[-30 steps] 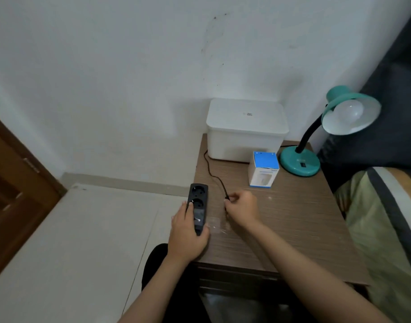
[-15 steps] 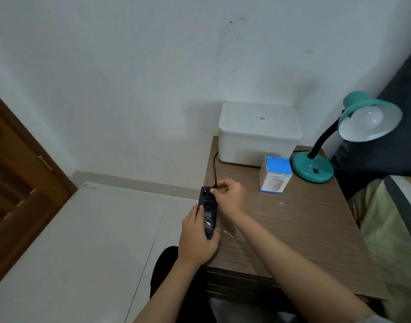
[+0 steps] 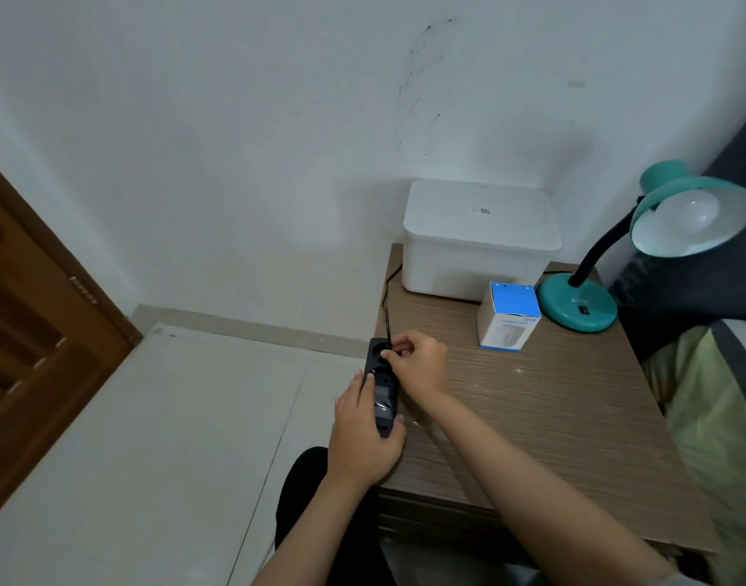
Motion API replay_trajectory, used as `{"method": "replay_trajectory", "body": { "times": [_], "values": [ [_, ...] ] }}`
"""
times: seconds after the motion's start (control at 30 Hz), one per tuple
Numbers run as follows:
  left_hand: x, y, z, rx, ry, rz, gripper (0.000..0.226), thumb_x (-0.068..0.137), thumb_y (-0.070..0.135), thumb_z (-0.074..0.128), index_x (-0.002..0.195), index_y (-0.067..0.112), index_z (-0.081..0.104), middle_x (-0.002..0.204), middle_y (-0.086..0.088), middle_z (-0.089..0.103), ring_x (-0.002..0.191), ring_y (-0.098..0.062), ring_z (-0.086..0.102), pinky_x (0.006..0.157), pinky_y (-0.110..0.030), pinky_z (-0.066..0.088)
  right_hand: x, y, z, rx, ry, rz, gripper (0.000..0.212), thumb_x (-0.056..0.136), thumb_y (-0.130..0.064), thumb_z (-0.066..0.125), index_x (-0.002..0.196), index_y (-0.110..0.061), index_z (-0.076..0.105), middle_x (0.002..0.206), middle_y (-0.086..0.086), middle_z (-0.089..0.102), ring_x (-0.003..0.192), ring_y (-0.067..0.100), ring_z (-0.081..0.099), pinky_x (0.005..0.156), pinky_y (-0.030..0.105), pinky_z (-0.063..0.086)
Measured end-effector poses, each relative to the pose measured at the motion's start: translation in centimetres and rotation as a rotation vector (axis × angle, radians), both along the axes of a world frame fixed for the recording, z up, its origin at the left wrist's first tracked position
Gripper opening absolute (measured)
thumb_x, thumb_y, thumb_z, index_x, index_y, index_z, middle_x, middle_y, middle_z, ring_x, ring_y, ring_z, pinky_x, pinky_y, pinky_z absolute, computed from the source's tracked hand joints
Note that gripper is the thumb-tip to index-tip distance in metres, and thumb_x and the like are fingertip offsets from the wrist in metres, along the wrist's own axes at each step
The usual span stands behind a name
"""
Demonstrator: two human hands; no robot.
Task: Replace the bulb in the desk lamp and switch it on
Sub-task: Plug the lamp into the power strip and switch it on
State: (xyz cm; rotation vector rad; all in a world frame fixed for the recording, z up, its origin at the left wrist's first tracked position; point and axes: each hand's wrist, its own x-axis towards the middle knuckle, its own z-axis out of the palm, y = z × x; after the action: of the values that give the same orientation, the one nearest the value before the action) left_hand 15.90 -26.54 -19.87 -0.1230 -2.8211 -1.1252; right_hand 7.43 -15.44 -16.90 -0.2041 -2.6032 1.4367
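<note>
A teal desk lamp (image 3: 576, 306) stands at the table's back right, unlit, with a white bulb (image 3: 686, 215) in its shade. Its black cord (image 3: 387, 285) runs along the table's left edge to a plug. My right hand (image 3: 418, 363) pinches that plug against the far socket of a black power strip (image 3: 382, 387). My left hand (image 3: 363, 433) grips the strip's near end at the table's left edge. A blue-and-white bulb box (image 3: 508, 317) stands upright beside the lamp base.
A white lidded box (image 3: 479, 238) sits at the back of the wooden bedside table (image 3: 553, 416) against the wall. A bed with a striped cover (image 3: 718, 399) is on the right. A wooden door (image 3: 29, 332) is at the left.
My right hand carried the plug left from the tabletop to the strip's far socket. The view has shifted, so the table sits further right in the frame.
</note>
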Motion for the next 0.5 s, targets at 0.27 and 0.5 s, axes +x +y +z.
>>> {"method": "replay_trajectory", "body": {
  "times": [0.27, 0.5],
  "values": [
    [0.0, -0.1, -0.1, 0.004, -0.006, -0.012, 0.075, 0.080, 0.034, 0.064, 0.142, 0.006, 0.031, 0.150, -0.013, 0.033, 0.136, -0.027, 0.031, 0.111, -0.040, 0.031, -0.7, 0.2, -0.7, 0.059, -0.027, 0.041, 0.015, 0.072, -0.016, 0.078, 0.084, -0.012, 0.070, 0.078, -0.002, 0.068, 0.070, 0.007, 0.059, 0.068, 0.022, 0.050],
    [-0.1, 0.0, -0.2, -0.053, -0.014, -0.014, 0.075, 0.083, 0.038, 0.059, 0.144, 0.008, 0.027, 0.152, -0.013, 0.028, 0.140, -0.027, 0.025, 0.115, -0.047, 0.024, -0.7, 1.2, -0.8, -0.033, -0.070, 0.101, 0.014, 0.074, -0.015, 0.077, 0.087, -0.013, 0.073, 0.081, 0.002, 0.072, 0.075, 0.014, 0.066, 0.075, 0.029, 0.056]
  ]
}}
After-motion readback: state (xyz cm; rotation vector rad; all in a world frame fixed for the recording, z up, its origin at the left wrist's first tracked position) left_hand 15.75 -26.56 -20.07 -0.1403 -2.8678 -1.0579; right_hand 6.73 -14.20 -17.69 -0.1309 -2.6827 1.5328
